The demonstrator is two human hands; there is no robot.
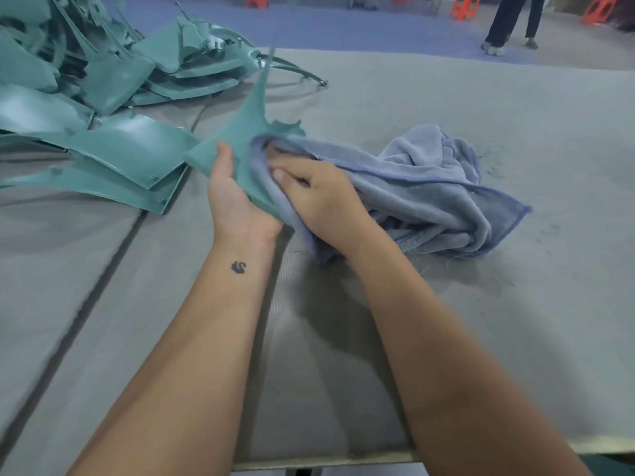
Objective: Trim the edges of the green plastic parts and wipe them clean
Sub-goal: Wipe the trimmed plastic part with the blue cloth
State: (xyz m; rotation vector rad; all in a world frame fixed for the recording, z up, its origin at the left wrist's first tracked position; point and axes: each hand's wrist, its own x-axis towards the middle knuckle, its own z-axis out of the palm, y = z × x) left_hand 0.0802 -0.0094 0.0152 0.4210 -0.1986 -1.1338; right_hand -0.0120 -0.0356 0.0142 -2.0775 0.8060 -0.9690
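We grip one green part (240, 132) in left hand (230, 194), right hand (316, 197) clutches cloth (429, 187) wiping; pile (86, 80) at tabletop's far left corner remains

Beyond the grey table (446, 97), a person's legs (512, 22) stand among orange stools (464, 6) on blue floor (343, 25).

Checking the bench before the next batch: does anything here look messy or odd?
Mostly the green plastic parts at far left: a tangled, leaning heap, not a stack. Thin green shavings are scattered on the grey table beside the blue towel.
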